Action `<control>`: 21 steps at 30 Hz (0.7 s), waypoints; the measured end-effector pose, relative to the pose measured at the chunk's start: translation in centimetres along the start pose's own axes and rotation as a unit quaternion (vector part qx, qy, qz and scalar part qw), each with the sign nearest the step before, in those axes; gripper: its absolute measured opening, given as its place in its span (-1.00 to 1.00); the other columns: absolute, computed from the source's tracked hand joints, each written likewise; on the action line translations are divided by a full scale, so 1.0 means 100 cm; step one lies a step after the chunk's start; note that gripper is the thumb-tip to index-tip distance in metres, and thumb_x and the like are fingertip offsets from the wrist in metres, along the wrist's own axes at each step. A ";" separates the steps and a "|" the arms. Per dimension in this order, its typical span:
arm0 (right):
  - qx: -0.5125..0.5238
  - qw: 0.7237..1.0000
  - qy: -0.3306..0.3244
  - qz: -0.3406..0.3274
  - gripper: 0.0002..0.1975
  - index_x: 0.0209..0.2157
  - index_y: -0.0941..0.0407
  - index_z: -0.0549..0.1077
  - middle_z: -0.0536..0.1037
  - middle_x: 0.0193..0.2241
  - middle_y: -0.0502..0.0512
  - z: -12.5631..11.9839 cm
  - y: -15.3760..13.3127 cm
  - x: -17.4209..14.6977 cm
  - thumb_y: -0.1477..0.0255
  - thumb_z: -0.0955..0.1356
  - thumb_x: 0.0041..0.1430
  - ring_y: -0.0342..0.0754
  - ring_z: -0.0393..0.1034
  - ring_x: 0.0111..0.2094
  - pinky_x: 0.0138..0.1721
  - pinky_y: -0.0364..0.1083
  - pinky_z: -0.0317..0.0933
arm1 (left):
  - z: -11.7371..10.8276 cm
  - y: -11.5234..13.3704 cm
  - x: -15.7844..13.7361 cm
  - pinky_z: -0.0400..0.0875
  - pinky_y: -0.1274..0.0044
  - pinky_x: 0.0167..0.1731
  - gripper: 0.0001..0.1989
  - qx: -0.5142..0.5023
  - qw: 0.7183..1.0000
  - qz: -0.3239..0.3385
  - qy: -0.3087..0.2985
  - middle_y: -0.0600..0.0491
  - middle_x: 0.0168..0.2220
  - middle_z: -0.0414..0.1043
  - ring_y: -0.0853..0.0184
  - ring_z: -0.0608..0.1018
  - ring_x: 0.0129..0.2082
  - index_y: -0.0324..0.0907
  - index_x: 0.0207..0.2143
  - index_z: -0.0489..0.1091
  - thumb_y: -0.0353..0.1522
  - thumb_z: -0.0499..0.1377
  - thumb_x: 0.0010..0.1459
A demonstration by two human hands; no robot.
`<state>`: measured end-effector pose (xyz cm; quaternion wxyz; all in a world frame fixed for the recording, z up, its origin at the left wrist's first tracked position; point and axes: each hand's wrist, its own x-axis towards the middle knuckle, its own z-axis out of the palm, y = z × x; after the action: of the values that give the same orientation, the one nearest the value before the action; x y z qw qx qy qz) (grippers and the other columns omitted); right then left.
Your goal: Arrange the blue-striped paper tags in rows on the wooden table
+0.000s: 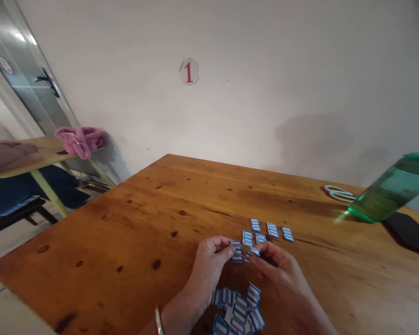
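Note:
My left hand is closed in a pinch on a small blue-and-white striped card. Close beside it, my right hand pinches another small striped card between thumb and fingers. Just beyond my fingertips, several cards of the same kind lie spread on the table, among them one card near my left hand and one at the right end. Between my forearms lies a loose, overlapping heap of such cards, partly hidden by my left wrist. What is printed on the cards is too small to read.
The brown wooden table meets a white wall. On its right are a green bottle, a white coiled cable and a dark flat object. At left, a person's arm rests on another table with a pink cloth item.

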<state>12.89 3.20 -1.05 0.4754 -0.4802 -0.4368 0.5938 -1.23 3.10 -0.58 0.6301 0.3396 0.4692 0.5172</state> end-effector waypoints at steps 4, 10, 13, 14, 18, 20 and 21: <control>-0.012 1.000 0.023 -0.001 -0.70 -0.54 0.16 0.38 0.46 -0.70 -0.01 0.000 -0.004 -0.002 0.24 0.45 -0.23 -0.20 0.23 -0.66 -0.63 -0.22 0.04 | 0.000 -0.001 0.002 0.27 0.59 -0.48 -0.93 0.014 1.000 0.009 -0.002 0.08 -0.58 0.45 0.42 0.42 -0.57 -0.25 -0.57 0.44 -0.40 0.22 -0.18; -0.033 0.998 0.040 -0.020 -0.66 -0.55 0.16 0.42 0.47 -0.69 0.02 0.004 -0.012 -0.006 0.15 0.42 -0.23 -0.12 0.33 -0.60 -0.59 -0.20 0.09 | -0.001 -0.001 0.002 0.27 0.59 -0.46 -0.92 0.040 0.999 0.012 -0.008 0.04 -0.53 0.47 0.40 0.43 -0.54 -0.26 -0.54 0.45 -0.42 0.18 -0.13; -0.029 0.997 0.065 -0.018 -0.65 -0.58 0.15 0.39 0.44 -0.72 -0.01 0.005 -0.014 -0.006 0.15 0.44 -0.29 -0.14 0.30 -0.67 -0.66 -0.21 0.05 | -0.001 -0.001 0.002 0.27 0.60 -0.47 -0.93 0.043 0.999 0.015 -0.006 0.05 -0.55 0.47 0.42 0.42 -0.56 -0.27 -0.55 0.45 -0.43 0.18 -0.13; -0.030 0.997 0.071 -0.017 -0.65 -0.58 0.15 0.38 0.42 -0.74 -0.03 0.005 -0.014 -0.006 0.15 0.44 -0.29 -0.17 0.27 -0.71 -0.68 -0.22 0.03 | -0.001 -0.001 0.002 0.27 0.60 -0.48 -0.93 0.041 0.999 0.015 -0.006 0.05 -0.56 0.46 0.43 0.42 -0.57 -0.27 -0.55 0.45 -0.43 0.18 -0.13; -0.044 0.996 0.068 -0.030 -0.65 -0.64 0.16 0.35 0.29 -0.81 -0.11 0.004 -0.015 -0.006 0.15 0.43 -0.27 -0.26 0.10 -0.77 -0.70 -0.24 -0.05 | 0.000 0.000 0.002 0.27 0.60 -0.51 -0.92 0.030 1.000 0.002 -0.007 0.05 -0.58 0.45 0.42 0.42 -0.58 -0.27 -0.56 0.45 -0.41 0.20 -0.14; -0.057 0.996 0.054 -0.046 -0.65 -0.67 0.16 0.34 0.23 -0.82 -0.14 0.004 -0.014 -0.006 0.16 0.42 -0.26 -0.28 0.04 -0.75 -0.69 -0.24 -0.08 | 0.001 0.000 0.002 0.28 0.60 -0.53 -0.90 0.025 1.000 -0.005 -0.011 0.04 -0.58 0.46 0.40 0.43 -0.58 -0.28 -0.54 0.46 -0.39 0.22 -0.15; -0.065 0.996 0.043 -0.049 -0.66 -0.67 0.16 0.34 0.21 -0.82 -0.15 0.005 -0.014 -0.006 0.16 0.42 -0.24 -0.27 0.02 -0.73 -0.68 -0.24 -0.08 | 0.001 -0.001 0.002 0.28 0.60 -0.53 -0.88 0.024 1.000 -0.007 -0.016 0.04 -0.58 0.46 0.40 0.43 -0.58 -0.28 -0.53 0.46 -0.38 0.22 -0.15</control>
<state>12.63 2.78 0.45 0.4904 -0.5130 -0.4764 0.5190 -1.11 3.29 -0.69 0.6330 0.3592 0.4735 0.4961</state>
